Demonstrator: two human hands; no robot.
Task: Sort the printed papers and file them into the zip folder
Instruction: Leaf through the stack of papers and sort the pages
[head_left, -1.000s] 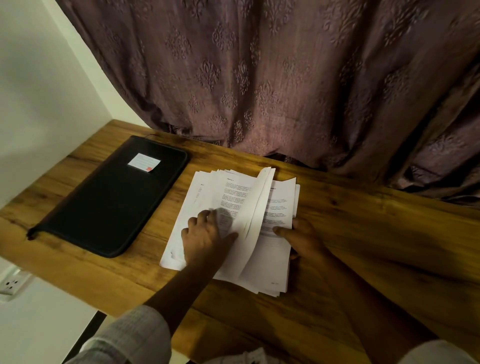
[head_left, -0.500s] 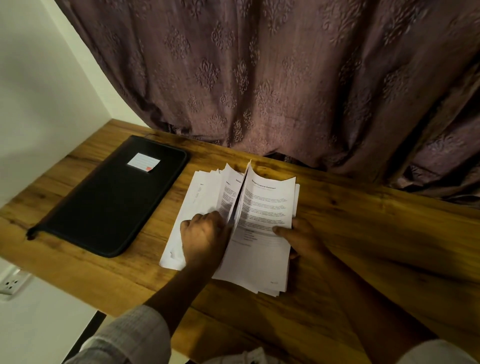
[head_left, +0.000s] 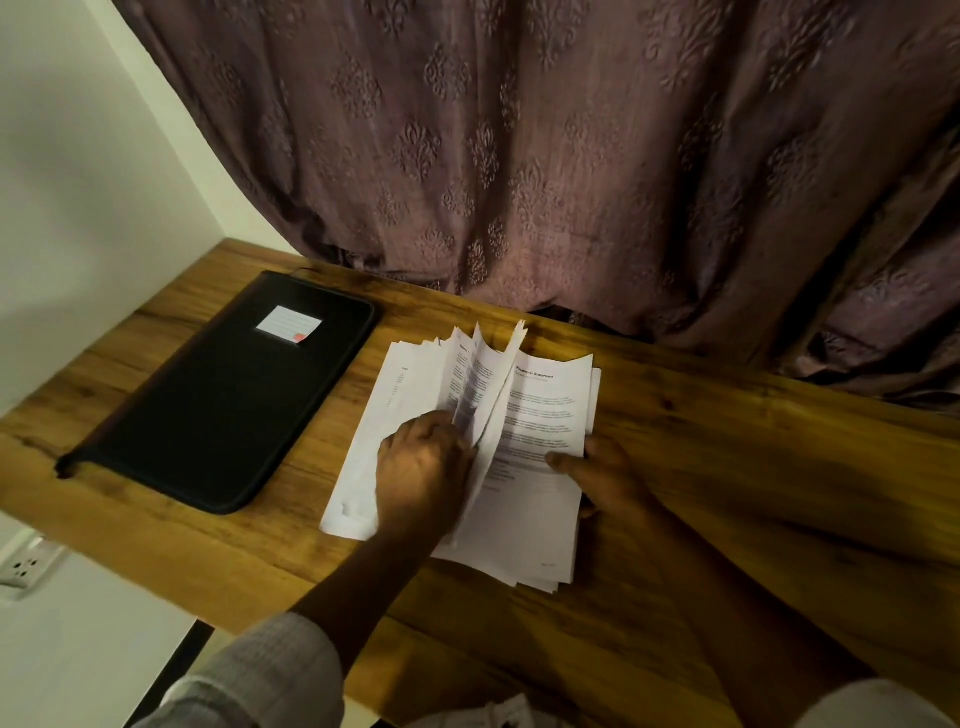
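table (head_left: 727, 467): wood, bold grain, soft satin sheen | zip folder (head_left: 218, 405), left end: black, matt, cloth-like skin | papers (head_left: 545, 415), mid-table: thin white matt paper | curtain (head_left: 519, 156), back edge: mauve cloth, raised motifs

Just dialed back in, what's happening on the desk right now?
A person is going through the papers on the desk. The left hand holds a few of them lifted on edge, and the right hand pinches their right edge, thumb on top. The folder lies closed to the left, apart from the papers.
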